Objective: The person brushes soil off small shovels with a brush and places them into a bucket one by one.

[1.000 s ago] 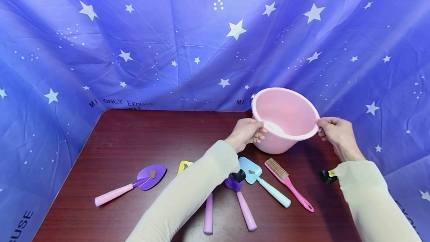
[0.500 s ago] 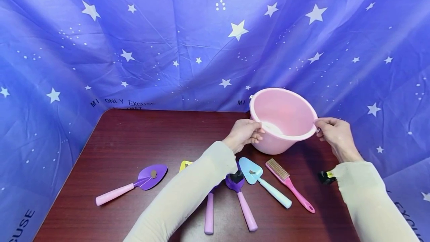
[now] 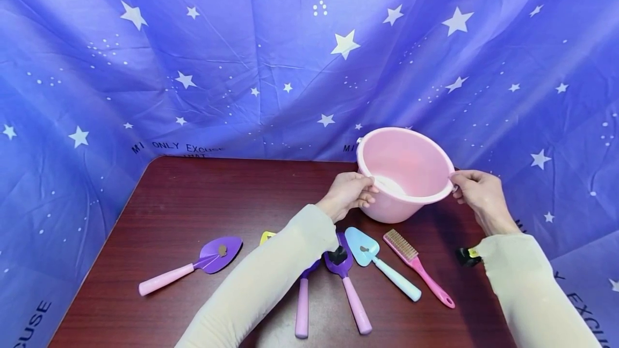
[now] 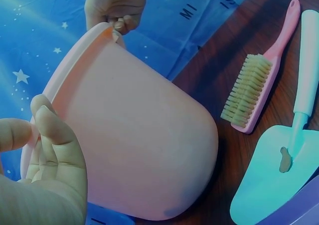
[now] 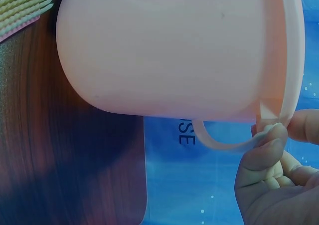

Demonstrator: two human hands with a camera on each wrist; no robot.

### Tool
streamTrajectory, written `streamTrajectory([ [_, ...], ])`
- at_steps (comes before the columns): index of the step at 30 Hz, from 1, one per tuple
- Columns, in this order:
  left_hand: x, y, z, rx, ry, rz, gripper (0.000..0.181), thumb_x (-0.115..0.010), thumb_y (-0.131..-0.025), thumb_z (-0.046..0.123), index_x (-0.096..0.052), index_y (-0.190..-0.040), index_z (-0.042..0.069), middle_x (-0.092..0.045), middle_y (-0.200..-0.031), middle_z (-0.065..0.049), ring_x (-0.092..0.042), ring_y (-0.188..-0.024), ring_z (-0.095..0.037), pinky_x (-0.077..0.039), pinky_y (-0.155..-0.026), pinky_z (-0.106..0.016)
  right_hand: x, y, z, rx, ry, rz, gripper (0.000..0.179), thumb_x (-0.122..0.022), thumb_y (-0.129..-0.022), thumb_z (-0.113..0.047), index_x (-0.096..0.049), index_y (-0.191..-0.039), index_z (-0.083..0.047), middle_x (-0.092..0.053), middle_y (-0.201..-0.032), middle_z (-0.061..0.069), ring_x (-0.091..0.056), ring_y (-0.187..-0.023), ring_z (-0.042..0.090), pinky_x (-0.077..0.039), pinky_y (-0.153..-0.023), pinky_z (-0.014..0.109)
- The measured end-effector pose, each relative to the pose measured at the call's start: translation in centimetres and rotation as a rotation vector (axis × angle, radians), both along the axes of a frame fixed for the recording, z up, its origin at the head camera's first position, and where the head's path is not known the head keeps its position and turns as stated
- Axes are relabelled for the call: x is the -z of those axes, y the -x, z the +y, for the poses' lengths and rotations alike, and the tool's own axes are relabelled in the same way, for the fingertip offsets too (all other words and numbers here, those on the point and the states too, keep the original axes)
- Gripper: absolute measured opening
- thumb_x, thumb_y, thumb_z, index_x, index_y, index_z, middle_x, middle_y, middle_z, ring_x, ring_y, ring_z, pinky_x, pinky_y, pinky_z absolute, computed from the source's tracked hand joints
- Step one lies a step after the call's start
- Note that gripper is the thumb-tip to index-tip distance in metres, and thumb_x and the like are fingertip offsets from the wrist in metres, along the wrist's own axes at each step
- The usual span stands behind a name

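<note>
Round pink plastic bucket [image 3: 396, 210]: loomed right of centre!
Left hand [image 3: 345, 193]: bare fingers pinched its rim [image 3: 420, 200]!
Right hand [image 3: 483, 197]: fingers pinched it too!

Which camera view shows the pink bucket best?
The head view, since it looks into the bucket; the left hand and right hand cover only bits of its rim. The left wrist view shows mostly its outer wall; the right wrist view cuts that wall off at the top but shows the curved handle.
</note>
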State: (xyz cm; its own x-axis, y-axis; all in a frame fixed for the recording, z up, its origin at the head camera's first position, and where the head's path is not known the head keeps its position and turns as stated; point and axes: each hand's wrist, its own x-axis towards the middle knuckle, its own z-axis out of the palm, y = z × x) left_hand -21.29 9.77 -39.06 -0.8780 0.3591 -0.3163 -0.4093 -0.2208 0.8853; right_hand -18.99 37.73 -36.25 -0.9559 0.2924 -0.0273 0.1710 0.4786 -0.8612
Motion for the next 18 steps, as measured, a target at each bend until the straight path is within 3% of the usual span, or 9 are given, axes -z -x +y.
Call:
streamTrajectory([
  [18, 0.0, -0.1, -1.4, 0.005, 0.02, 0.001, 0.009, -0.06, -0.092, 0.01, -0.063, -0.088, 0.003, -0.069, -0.077, -0.009, -0.058, -0.051, -0.011, -0.047, -0.048, -0.02, 0.3, 0.1, -1.1, -0.013, 0.047, 0.001, 0.022, -0.055, -0.095, -0.016, -0.058, -0.105, 0.004, -0.06, -0.062, -0.007, -0.055, -0.052, 0.006, -0.047, -0.048, 0.023],
])
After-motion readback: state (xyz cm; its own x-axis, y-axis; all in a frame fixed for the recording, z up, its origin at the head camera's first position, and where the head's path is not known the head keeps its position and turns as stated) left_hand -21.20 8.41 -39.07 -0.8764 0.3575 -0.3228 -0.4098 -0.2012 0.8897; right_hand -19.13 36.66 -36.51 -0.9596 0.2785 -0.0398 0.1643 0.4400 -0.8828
